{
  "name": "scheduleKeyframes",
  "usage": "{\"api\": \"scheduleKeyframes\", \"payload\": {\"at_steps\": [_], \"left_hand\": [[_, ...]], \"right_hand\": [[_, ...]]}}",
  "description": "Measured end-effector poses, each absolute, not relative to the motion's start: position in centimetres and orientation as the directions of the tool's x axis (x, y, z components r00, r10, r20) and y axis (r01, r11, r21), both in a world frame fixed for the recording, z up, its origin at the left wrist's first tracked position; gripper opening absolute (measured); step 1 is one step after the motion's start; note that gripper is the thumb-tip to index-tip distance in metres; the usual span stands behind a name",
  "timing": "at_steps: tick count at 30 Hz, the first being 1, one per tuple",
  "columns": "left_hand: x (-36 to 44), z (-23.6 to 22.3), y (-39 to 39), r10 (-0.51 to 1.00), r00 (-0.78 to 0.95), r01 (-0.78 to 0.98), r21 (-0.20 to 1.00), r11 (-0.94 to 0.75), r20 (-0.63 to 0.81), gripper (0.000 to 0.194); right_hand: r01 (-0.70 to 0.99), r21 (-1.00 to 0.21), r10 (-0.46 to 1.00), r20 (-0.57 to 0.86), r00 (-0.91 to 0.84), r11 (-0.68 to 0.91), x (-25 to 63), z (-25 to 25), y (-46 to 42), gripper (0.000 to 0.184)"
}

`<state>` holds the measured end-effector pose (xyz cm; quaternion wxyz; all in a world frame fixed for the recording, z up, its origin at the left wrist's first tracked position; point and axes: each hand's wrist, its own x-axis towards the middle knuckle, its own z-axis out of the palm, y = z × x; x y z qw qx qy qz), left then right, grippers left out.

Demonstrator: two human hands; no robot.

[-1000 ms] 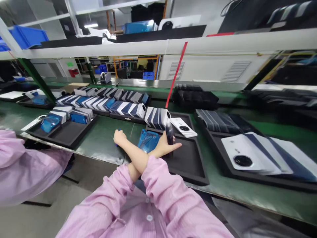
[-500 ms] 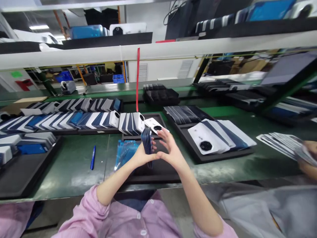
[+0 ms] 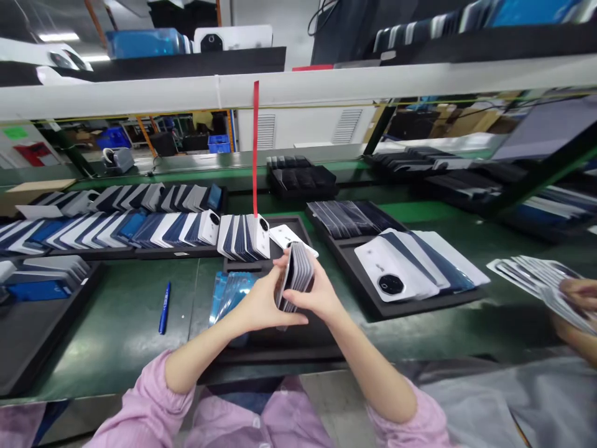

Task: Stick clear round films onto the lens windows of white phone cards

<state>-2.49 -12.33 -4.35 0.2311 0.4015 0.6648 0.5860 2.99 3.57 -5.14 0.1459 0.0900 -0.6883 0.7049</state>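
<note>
Between my two hands a stack of phone back covers stands on edge, its light grey edges fanned slightly apart. My left hand is closed round the stack's left side, fingers partly hidden behind it. From the right, my right hand grips the same stack, thumb across its near edges. Just behind lies a white phone back cover with a dark round camera area, partly covered by my hands. Blue film-covered panels lie left of my left wrist, on the near part of a black tray.
A blue pen lies on the green bench at left. Rows of upright covers stand behind it. At right, a black tray holds fanned white and blue covers. A co-worker's hand holds covers. A red strip hangs from the shelf.
The stack has turned from showing dark blue edges to showing light grey ones. My right hand, open beside it before, has closed on it. The view has shifted slightly.
</note>
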Motion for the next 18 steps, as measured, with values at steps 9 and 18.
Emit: {"api": "scheduleKeyframes", "payload": {"at_steps": [9, 18], "left_hand": [[-7.3, -0.4, -13.2, 0.861, -0.504, -0.427, 0.848, -0.314, 0.066, 0.07], [-8.4, -1.1, -12.0, 0.887, -0.459, -0.674, 0.671, -0.308, -0.053, 0.063]], "right_hand": [[-0.16, -0.946, -0.133, 0.204, -0.97, -0.282, -1.2, 0.3, 4.3, 0.077], [-0.711, -0.703, 0.746, 0.454, -0.486, -0.035, -0.7, 1.4, 10.3, 0.05]]}}
